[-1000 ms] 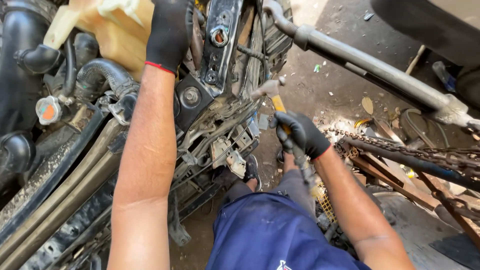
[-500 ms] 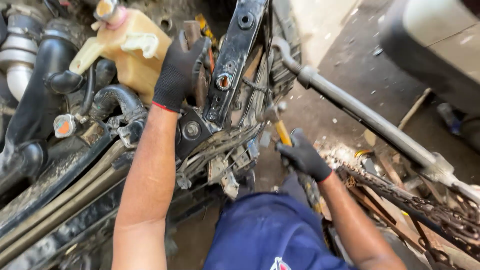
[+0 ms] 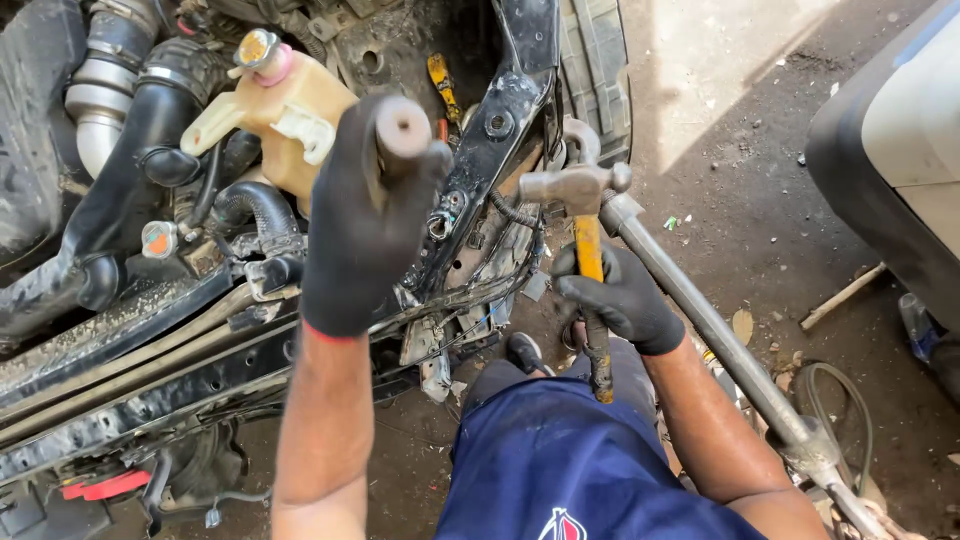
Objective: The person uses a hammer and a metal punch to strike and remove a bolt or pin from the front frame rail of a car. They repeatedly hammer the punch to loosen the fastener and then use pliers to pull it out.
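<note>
Head view: right hand (image 3: 622,298) grips the hammer (image 3: 585,250) upright, head up, while left hand (image 3: 362,220) clamps a rod (image 3: 402,128) end-on.

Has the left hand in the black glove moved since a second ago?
Yes: the black-gloved left hand, gripping a dark cylindrical handle, has lifted off the black metal bracket.

The left hand (image 3: 365,215), gloved black, is raised at centre-left of the frame, fingers curled shut in a grip; the right hand (image 3: 615,295), gloved too, sits clenched at centre-right, forearm bare
</note>
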